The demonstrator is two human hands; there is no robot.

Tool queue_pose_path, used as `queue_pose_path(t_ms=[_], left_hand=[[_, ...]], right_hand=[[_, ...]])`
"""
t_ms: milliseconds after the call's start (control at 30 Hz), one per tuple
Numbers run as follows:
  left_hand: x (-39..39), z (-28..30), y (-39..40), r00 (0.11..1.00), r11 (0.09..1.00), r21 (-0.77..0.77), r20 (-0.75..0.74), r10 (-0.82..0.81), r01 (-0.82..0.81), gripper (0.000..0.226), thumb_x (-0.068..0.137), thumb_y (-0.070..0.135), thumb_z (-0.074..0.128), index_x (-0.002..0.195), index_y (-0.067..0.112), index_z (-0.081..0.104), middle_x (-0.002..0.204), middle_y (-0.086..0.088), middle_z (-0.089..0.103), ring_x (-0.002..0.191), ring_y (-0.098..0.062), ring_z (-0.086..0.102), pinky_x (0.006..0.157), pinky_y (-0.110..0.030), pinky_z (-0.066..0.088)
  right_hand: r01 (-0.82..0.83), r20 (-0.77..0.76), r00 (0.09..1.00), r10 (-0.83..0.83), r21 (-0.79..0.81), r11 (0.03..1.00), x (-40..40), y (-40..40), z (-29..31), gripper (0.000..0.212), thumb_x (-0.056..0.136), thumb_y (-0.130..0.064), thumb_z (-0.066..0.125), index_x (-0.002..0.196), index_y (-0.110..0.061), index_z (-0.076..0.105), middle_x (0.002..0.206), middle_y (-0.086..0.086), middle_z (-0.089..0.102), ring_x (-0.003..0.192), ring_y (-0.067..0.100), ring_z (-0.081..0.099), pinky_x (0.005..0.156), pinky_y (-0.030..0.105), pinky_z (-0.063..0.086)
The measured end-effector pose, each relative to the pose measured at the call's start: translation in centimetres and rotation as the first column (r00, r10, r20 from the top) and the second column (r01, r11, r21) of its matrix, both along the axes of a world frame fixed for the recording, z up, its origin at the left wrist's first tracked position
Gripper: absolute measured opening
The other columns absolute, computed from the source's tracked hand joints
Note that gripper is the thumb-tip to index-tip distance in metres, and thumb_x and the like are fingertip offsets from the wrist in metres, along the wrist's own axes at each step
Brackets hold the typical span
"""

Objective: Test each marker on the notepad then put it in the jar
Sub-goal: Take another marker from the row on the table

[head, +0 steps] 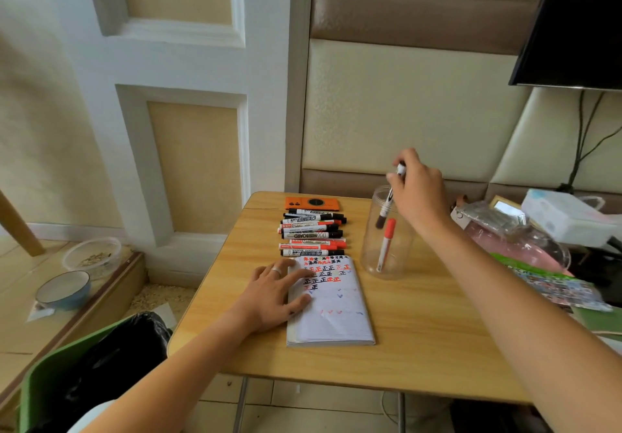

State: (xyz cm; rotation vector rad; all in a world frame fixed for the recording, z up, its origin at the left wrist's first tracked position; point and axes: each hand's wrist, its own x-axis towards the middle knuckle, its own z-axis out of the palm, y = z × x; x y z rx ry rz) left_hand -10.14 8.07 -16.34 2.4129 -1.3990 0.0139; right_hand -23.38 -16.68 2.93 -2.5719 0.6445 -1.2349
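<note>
Your table (420, 348), from notepad to jar

The notepad (331, 308) lies in front of you under your left hand (274, 293); the row of markers (313, 232) lies just behind it, and the jar (387, 234) stands to their right, one marker (386, 245) inside, your right hand (415, 186) above its mouth.

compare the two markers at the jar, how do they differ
The red-capped marker stands inside the jar, leaning, cap up, untouched. The dark-capped marker is cap down, only partly lowered in, pinched at its top by the right hand. Both have white barrels.
</note>
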Motion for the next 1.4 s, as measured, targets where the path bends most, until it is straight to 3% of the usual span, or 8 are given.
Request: queue_pose_path(t_ms=[133,333,500,600,733,867,1200,1400], left_hand=[[0.0,0.0,0.1,1.000,1.000,-0.005,-0.009,0.002,-0.002,0.058,0.093,0.074,0.027,0.147,0.055,0.031,0.156,0.007,0.028,0.146,-0.015,0.029,0.120,-0.038,0.009],[-0.1,0.2,0.1,1.000,1.000,-0.006,-0.027,0.003,-0.003,0.061,0.091,0.076,0.026,0.147,0.054,0.032,0.157,0.006,0.028,0.146,-0.015,0.029,0.120,-0.038,0.008],[0.0,0.1,0.1,1.000,1.000,-0.023,-0.028,0.006,-0.007,0.060,0.091,0.075,0.028,0.147,0.053,0.034,0.157,0.006,0.029,0.146,-0.015,0.030,0.120,-0.039,0.010],[0.0,0.2,0.1,0.999,1.000,-0.025,-0.034,0.006,-0.007,0.062,0.089,0.077,0.026,0.146,0.054,0.033,0.158,0.006,0.028,0.147,-0.014,0.028,0.121,-0.040,0.010],[0.1,0.1,0.2,0.999,0.999,-0.030,-0.035,0.010,-0.011,0.060,0.090,0.077,0.029,0.146,0.056,0.032,0.160,0.006,0.027,0.148,-0.014,0.026,0.121,-0.039,0.008],[0.1,0.1,0.2,0.999,0.999,-0.042,-0.037,0.014,-0.016,0.059,0.091,0.076,0.032,0.146,0.055,0.033,0.159,0.007,0.027,0.148,-0.013,0.026,0.121,-0.038,0.008],[0.1,0.0,0.0,0.999,0.997,-0.074,-0.045,0.005,-0.008,0.057,0.091,0.075,0.036,0.144,0.055,0.034,0.158,0.006,0.028,0.148,-0.013,0.024,0.122,-0.038,0.008],[0.2,0.0,0.0,0.999,0.994,-0.109,-0.040,-0.012,0.007,0.057,0.091,0.073,0.042,0.143,0.052,0.038,0.158,0.008,0.027,0.149,-0.012,0.017,0.119,-0.037,0.009]], right_hand=[[-0.008,-0.204,0.979,0.019,0.057,0.998,0.8,-0.9,-2.5,0.013,0.104,-0.029,0.052,0.103,-0.017,0.057,0.078,0.010,0.066,0.072,0.032,0.065,0.056,0.034,0.044],[0.013,-0.362,0.931,-0.054,-0.115,0.993,0.5,-0.9,-4.0,0.039,0.107,-0.038,0.040,0.098,-0.014,0.069,0.090,0.013,0.073,0.088,0.036,0.067,0.065,0.035,0.042],[0.010,-0.142,0.989,-0.051,-0.277,0.961,1.1,0.2,-4.0,0.014,0.098,-0.022,0.056,0.093,-0.011,0.063,0.088,0.009,0.067,0.084,0.032,0.062,0.071,0.038,0.046],[-0.077,-0.032,0.997,0.070,-0.344,0.936,2.1,2.1,-4.1,0.005,0.093,-0.007,0.061,0.093,-0.009,0.065,0.091,0.006,0.065,0.084,0.023,0.059,0.067,0.030,0.043],[-0.296,-0.269,0.930,0.250,-0.146,0.944,4.3,4.2,-6.6,0.015,0.102,-0.013,0.056,0.106,-0.013,0.071,0.102,-0.001,0.066,0.091,0.011,0.058,0.075,0.021,0.044],[-0.309,-0.509,0.823,0.254,-0.024,0.951,6.7,4.6,-10.5,0.017,0.102,-0.017,0.059,0.108,-0.018,0.074,0.108,-0.002,0.070,0.096,0.012,0.063,0.080,0.023,0.051],[-0.307,-0.641,0.707,0.299,0.102,0.946,9.5,3.7,-12.9,0.010,0.093,-0.021,0.072,0.103,-0.022,0.069,0.110,-0.006,0.060,0.096,0.012,0.058,0.086,0.033,0.055],[-0.302,-0.661,0.683,0.310,0.131,0.944,10.3,3.1,-12.5,0.009,0.089,-0.021,0.077,0.095,-0.023,0.070,0.096,-0.009,0.061,0.087,0.010,0.058,0.081,0.033,0.056]])
